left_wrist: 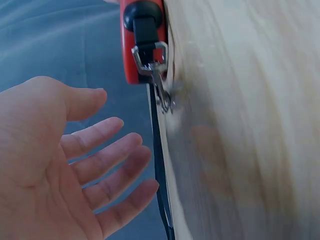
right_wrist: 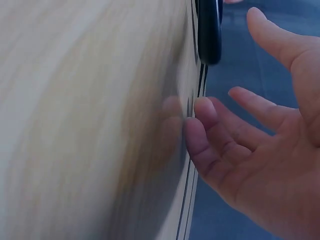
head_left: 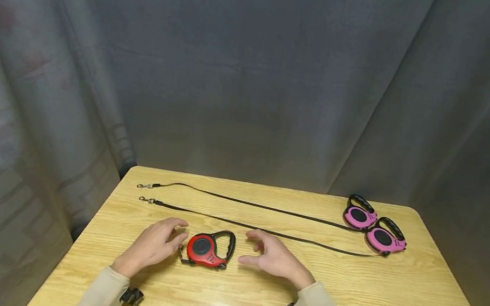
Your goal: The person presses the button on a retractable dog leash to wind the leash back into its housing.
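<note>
A red retractable dog leash (head_left: pixel 208 259) with a black handle lies flat on the table between my two hands. Its metal clip (left_wrist: pixel 159 82) sticks out on the left side, on a short bit of black strap. To the left of the leash is my left hand (head_left: pixel 155 241), fingers relaxed and apart, thumb close to the clip end. My right hand (head_left: pixel 274 256) stands off the handle's right side, thumb and fingers spread with nothing between them. In the right wrist view the black handle (right_wrist: pixel 210 35) shows just beyond the fingertips.
Two pink retractable leashes (head_left: pixel 382 240) lie at the back right of the wooden table (head_left: pixel 394 305). Their black straps (head_left: pixel 262 229) stretch leftward across the back, ending in metal clips (head_left: pixel 143 199). A grey curtain (head_left: pixel 254 95) hangs behind and at both sides.
</note>
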### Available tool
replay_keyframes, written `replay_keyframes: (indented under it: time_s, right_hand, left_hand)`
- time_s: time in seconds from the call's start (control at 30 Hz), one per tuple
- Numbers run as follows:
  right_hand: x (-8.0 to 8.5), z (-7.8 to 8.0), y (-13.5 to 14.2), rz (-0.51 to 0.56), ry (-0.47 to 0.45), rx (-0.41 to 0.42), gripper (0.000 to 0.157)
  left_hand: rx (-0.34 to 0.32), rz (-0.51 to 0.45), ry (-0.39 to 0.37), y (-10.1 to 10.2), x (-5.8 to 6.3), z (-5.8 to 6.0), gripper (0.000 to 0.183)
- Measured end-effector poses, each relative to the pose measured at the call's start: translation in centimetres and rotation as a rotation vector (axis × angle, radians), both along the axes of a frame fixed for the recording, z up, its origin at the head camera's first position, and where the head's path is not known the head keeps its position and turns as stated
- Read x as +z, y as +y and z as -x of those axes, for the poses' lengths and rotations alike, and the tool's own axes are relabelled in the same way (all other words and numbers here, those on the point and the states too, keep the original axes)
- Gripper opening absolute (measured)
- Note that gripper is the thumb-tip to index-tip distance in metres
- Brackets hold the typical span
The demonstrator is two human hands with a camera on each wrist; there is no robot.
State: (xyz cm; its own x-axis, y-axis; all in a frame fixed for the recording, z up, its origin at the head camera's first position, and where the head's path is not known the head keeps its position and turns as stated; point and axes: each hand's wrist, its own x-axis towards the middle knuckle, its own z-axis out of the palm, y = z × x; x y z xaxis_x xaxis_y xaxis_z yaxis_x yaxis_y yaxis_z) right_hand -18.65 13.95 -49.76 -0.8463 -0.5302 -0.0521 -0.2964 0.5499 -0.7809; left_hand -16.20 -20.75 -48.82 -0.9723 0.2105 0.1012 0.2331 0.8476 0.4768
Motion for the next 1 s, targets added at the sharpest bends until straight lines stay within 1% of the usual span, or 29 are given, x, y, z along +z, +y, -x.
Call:
replay_keyframes:
  time_s: [0.13,0.3,0.57,0.8,0.87,1.0]
  right_hand:
    - [0.3,-0.1,1.3,0.005,0.025,-0.026,0.068]
    - [0.2,-0.1,2.9,0.010,0.055,-0.061,0.058]
    - [0.3,-0.2,5.5,0.007,0.079,-0.104,0.052]
    - [0.0,-0.4,8.0,0.004,0.098,-0.157,0.045]
    - [0.0,-0.5,8.9,-0.001,0.105,-0.173,0.042]
    - [0.0,-0.7,10.9,-0.023,0.140,-0.207,0.037]
  left_hand:
    - [-0.001,-0.008,0.002,-0.7,0.0,0.0,0.030]
    - [0.002,0.004,0.006,-1.7,0.1,0.3,0.027]
    - [0.029,0.004,0.008,-2.8,0.0,0.6,0.024]
    - [0.018,0.008,0.007,-4.2,-0.5,0.5,0.026]
    - [0.025,0.011,0.008,-4.6,-0.6,0.5,0.026]
    - [0.041,0.022,0.009,-5.2,-0.6,0.6,0.027]
